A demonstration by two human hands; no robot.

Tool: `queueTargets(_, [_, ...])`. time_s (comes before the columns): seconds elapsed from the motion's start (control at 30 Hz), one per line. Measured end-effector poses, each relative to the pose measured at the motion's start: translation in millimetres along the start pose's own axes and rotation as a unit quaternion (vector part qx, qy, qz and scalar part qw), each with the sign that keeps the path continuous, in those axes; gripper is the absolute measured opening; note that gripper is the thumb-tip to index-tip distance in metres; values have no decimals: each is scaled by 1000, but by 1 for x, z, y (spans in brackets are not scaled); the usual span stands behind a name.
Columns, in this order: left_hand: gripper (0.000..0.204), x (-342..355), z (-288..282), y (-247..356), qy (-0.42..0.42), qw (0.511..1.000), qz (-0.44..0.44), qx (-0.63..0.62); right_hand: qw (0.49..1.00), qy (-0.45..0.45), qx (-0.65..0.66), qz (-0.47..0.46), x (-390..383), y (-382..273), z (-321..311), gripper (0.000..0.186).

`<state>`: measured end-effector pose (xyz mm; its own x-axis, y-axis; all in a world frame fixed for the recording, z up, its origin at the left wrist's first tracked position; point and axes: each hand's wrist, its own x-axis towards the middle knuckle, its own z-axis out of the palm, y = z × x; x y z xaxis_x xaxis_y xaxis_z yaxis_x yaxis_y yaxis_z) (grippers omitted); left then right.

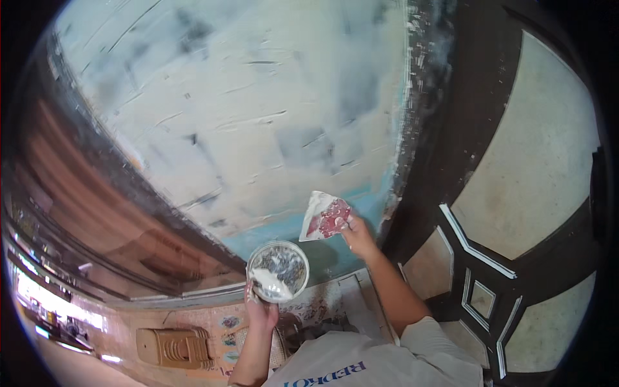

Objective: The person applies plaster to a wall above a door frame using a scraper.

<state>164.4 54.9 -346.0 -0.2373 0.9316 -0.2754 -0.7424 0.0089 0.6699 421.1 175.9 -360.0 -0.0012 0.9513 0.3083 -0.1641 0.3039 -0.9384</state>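
Note:
My left hand [260, 311] grips a round clear tub [304, 274] from below and the side, its fingers closed around the near wall. A lump of white putty [271, 282] lies in the tub, and white smears coat its inside. To the right, my right hand [356, 235] is closed on a red putty spreader [332, 218] with a wide blade smeared white. The blade is up in front of the wall panel [245, 138], which is coated in patchy white and grey with raised ridges; I cannot tell whether they touch. Light blue paint [290, 216] shows along the panel's lower part.
Dark trim borders the panel on both sides. At the right stands a dark wall with pale inset panels [525, 148] and white edge strips [477, 248]. Stacked tan plastic chairs [173, 348] stand low on the left, by a brown curtain-like surface [129, 213]. Below is a patterned floor [225, 338].

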Motion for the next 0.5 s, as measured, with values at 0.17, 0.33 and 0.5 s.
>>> queueTargets(0.17, [37,13,10,33,-35,996,76,-16,985,-102,-121,-64,11,-74,36,17])
queueTargets(0.33, [40,17,15,60,-83,988,131,-6,959,-190,-212,1,16,-87,75,16])
queueTargets(0.5, [43,28,6,73,-87,982,166,21,955,-164,-247,-22,21,-87,128,20])
